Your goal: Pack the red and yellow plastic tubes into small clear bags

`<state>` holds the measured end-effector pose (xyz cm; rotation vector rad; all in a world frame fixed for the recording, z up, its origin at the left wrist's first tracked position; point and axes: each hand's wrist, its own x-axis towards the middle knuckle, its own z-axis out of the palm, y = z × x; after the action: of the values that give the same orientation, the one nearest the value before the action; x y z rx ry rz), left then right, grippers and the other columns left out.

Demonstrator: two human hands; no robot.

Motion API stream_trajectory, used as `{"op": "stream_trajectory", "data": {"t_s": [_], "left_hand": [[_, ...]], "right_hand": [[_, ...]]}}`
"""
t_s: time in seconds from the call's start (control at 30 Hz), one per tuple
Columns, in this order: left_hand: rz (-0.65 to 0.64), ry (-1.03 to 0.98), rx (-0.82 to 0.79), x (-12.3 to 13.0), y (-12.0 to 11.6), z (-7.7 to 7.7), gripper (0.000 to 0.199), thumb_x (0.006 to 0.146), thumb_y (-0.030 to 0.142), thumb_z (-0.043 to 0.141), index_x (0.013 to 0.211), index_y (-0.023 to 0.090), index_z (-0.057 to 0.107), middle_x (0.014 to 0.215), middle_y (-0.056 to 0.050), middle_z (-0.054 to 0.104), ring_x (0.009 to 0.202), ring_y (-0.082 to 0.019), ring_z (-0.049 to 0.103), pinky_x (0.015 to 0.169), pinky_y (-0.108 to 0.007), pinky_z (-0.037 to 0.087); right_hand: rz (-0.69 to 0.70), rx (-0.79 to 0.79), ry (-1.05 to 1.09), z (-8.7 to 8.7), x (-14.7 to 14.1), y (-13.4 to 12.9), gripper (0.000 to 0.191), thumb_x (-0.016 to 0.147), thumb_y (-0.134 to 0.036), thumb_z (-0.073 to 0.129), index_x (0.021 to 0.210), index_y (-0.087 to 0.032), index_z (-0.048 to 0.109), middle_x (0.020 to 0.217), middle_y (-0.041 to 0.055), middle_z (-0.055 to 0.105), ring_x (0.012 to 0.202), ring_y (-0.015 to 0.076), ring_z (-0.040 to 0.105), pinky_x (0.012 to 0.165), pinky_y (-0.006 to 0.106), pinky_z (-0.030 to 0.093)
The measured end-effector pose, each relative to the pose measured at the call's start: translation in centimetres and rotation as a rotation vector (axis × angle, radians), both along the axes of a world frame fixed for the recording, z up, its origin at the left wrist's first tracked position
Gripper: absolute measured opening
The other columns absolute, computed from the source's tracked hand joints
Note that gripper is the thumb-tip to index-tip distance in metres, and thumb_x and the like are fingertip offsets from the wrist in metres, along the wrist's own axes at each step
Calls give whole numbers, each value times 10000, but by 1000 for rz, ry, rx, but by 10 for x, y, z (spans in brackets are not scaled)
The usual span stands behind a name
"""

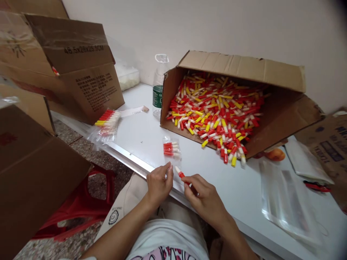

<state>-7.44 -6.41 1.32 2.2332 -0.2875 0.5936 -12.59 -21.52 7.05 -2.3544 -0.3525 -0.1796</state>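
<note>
Between the thumb and fingers of my right hand (pixel 202 193) is a small red-and-white plastic tube (pixel 178 172), its white end pointing up and left. My left hand (pixel 160 180) is pinched closed at the near edge of a clear plastic bag (pixel 176 161). Inside that bag several red-and-white tubes (pixel 170 148) lie side by side on the white table. Behind my hands, a cardboard box (pixel 241 70) on its side holds a heap of loose red, yellow and white tubes (pixel 217 108), some spilling onto the tabletop.
Filled clear bags (pixel 107 124) lie at the table's left edge, beside a large carton (pixel 84 68). A plastic bottle (pixel 157 94) stands by the open box. Flat clear bags (pixel 287 202) lie at right. Below left is a red stool (pixel 78 206).
</note>
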Motion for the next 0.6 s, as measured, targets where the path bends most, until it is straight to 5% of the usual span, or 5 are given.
{"op": "stream_trajectory", "data": {"t_s": [0.23,0.4,0.6], "left_hand": [[-17,71,-46,3,-1,4,285,883,337,500,946,142,698,729,-42,704,557,-110,604,545,-222,438],[-85,37,39,-5,-8,0,271,886,295,470,988,141,669,687,-39,680,574,-124,607,560,-232,447],[-160,72,192,-10,-12,-7,287,850,190,421,1048,152,625,754,-47,687,676,-172,642,605,-278,490]], "right_hand": [[29,-72,-37,6,-14,-1,208,883,-176,431,995,-210,603,840,27,601,681,104,582,599,209,481],[-108,-361,-268,-22,0,9,258,899,-158,396,1069,-168,590,845,65,605,727,148,610,649,259,502],[-45,-388,-70,-45,14,20,303,861,-72,390,1090,-172,560,901,46,639,761,134,608,688,229,477]]}}
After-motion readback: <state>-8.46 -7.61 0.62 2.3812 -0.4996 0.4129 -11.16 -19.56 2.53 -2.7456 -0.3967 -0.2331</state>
